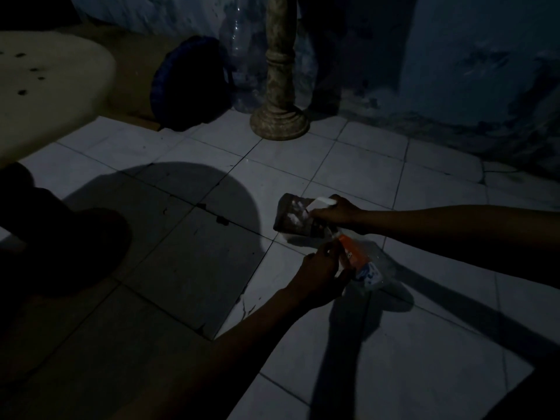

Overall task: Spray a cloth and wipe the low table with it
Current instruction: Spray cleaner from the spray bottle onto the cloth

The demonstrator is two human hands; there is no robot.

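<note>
Cloth (295,218) lies dark and folded on the tiled floor (348,165), right of centre. Just beside its near edge the spray bottle (362,263) tilts, its white head pointing at the cloth. The right hand (341,212) curls round that head; the left hand (319,275) pinches the bottle's body. The spraying step looks in hand. Next comes lifting the damp cloth and carrying it to the pale tabletop (51,86), far left.
</note>
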